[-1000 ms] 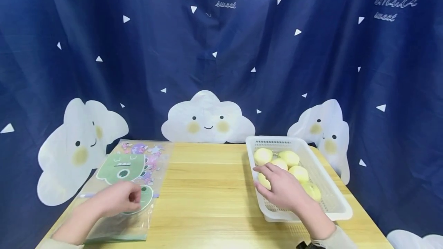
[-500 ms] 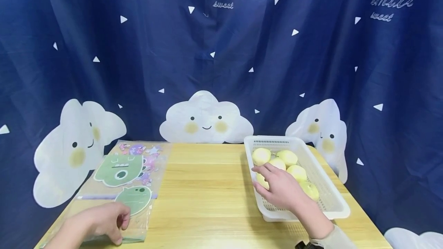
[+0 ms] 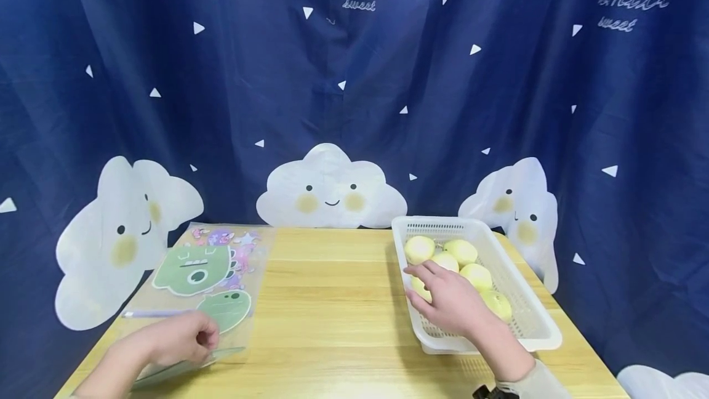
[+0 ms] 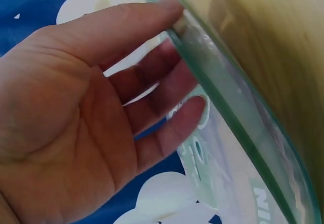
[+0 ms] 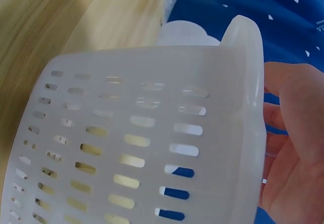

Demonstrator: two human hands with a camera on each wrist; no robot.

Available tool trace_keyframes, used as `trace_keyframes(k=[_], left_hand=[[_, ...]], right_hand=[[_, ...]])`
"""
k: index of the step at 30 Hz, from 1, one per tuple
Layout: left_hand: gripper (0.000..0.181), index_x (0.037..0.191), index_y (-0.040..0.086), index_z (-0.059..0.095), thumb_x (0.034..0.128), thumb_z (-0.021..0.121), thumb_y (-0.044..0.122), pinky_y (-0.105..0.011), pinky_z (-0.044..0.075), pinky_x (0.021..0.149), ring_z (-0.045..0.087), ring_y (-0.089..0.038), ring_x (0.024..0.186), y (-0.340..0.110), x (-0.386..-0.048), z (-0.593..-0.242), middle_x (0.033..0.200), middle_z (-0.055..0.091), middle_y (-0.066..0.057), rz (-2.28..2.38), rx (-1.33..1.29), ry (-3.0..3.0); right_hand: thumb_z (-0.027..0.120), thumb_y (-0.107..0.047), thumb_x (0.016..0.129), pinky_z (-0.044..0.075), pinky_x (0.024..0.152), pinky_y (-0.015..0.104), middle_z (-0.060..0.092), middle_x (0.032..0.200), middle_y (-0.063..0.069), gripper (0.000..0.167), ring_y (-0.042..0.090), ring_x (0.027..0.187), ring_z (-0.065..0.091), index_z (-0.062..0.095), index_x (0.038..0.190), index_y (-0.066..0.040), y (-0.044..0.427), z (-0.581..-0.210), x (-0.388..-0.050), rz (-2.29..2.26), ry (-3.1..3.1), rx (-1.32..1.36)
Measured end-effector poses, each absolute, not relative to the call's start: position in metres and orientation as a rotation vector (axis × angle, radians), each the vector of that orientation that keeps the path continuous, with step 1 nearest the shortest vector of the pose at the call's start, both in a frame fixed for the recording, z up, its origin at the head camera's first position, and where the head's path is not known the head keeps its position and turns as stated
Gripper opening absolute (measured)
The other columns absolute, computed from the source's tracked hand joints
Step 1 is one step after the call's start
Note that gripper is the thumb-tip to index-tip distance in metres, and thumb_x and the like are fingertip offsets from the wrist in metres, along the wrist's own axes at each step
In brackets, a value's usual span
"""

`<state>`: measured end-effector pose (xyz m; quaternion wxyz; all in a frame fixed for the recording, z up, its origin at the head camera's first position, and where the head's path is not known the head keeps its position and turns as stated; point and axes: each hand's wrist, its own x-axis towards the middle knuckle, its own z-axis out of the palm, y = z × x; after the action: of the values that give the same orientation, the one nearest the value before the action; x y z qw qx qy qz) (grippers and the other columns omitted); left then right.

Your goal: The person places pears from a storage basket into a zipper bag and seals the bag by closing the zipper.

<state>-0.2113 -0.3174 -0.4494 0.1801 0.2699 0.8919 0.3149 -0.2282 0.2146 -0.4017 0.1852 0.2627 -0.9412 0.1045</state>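
In the head view my left hand pinches the near edge of a clear plastic bag at the table's left. Green cartoon figures are printed on it and a purple strip crosses it. The left wrist view shows the bag's green edge between thumb and fingertips, raised, with two green-edged layers apart. Whether several bags lie stacked, I cannot tell. My right hand hovers over the left side of a white perforated basket, fingers loosely spread near pale yellow round fruits. Contact with the fruit is unclear.
Both bag and basket lie on a light wooden table. A dark blue curtain with clouds and white triangles hangs behind and at the sides.
My left hand has moved toward me to the bag's near edge, taken hold of it and raised it slightly. My right hand stays over the basket.
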Motion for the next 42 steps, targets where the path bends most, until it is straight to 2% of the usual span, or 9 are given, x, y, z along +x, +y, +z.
trace_keyframes(k=[9,18,24,27,31,34,38,42], left_hand=[[0.015,0.087,0.014,0.069,0.0915,0.078,0.003,-0.021,0.041,0.062,0.047,0.004,0.071,-0.3,-0.22,-0.44,0.075,0.052,0.016,0.929,0.846,2.575],[0.015,0.089,0.019,0.068,0.0968,0.078,0.011,-0.022,0.043,0.062,0.049,0.003,0.072,-0.284,-0.222,-0.432,0.076,0.053,0.017,0.955,0.884,2.598],[0.012,0.094,0.021,0.069,0.1011,0.075,0.014,-0.023,0.049,0.065,0.054,0.003,0.073,-0.267,-0.224,-0.422,0.08,0.059,0.015,0.98,0.894,2.621],[0.008,0.099,0.02,0.069,0.1044,0.072,0.015,-0.024,0.051,0.063,0.058,0.001,0.067,-0.254,-0.228,-0.414,0.081,0.062,0.013,1.006,0.898,2.635],[0.004,0.106,0.015,0.067,0.1076,0.069,0.017,-0.026,0.052,0.054,0.061,-0.006,0.058,-0.233,-0.236,-0.401,0.081,0.063,0.006,1.083,0.838,2.623],[0.008,0.11,0.01,0.063,0.1084,0.068,0.017,-0.03,0.054,0.047,0.062,-0.012,0.055,-0.213,-0.245,-0.392,0.081,0.064,-0.001,1.174,0.763,2.611],[0.012,0.115,0.007,0.06,0.109,0.066,0.015,-0.035,0.058,0.047,0.065,-0.016,0.051,-0.184,-0.26,-0.382,0.077,0.066,-0.004,1.263,0.666,2.645],[0.014,0.12,0.006,0.06,0.109,0.064,0.014,-0.039,0.063,0.052,0.067,-0.017,0.05,-0.157,-0.274,-0.37,0.075,0.068,-0.003,1.35,0.525,2.693]], right_hand=[[0.075,-0.028,0.101,0.057,0.072,0.031,0.074,0.117,-0.002,0.036,0.008,0.085,0.067,0.073,0.135,-0.017,0.211,-0.401,-0.23,0.284,-2.667,0.761],[0.074,-0.029,0.101,0.057,0.072,0.031,0.074,0.117,-0.002,0.035,0.007,0.084,0.066,0.073,0.134,-0.018,0.209,-0.4,-0.232,0.278,-2.684,0.762],[0.075,-0.029,0.101,0.056,0.071,0.03,0.074,0.117,-0.004,0.034,0.006,0.084,0.065,0.073,0.133,-0.019,0.209,-0.4,-0.232,0.274,-2.687,0.761],[0.075,-0.029,0.101,0.056,0.072,0.03,0.074,0.117,-0.004,0.033,0.006,0.084,0.065,0.073,0.132,-0.02,0.208,-0.399,-0.232,0.272,-2.682,0.769],[0.075,-0.029,0.101,0.056,0.072,0.032,0.074,0.117,-0.005,0.033,0.006,0.084,0.065,0.073,0.132,-0.02,0.206,-0.399,-0.233,0.273,-2.664,0.788],[0.075,-0.03,0.101,0.057,0.072,0.031,0.075,0.116,-0.006,0.034,0.006,0.085,0.066,0.073,0.133,-0.021,0.204,-0.398,-0.233,0.284,-2.652,0.796],[0.074,-0.03,0.101,0.057,0.071,0.028,0.075,0.119,-0.007,0.033,0.008,0.09,0.069,0.073,0.134,-0.021,0.196,-0.394,-0.233,0.352,-2.66,0.799],[0.072,-0.029,0.103,0.055,0.071,0.026,0.075,0.121,-0.008,0.031,0.012,0.093,0.072,0.073,0.133,-0.021,0.184,-0.387,-0.232,0.518,-2.708,0.795]])
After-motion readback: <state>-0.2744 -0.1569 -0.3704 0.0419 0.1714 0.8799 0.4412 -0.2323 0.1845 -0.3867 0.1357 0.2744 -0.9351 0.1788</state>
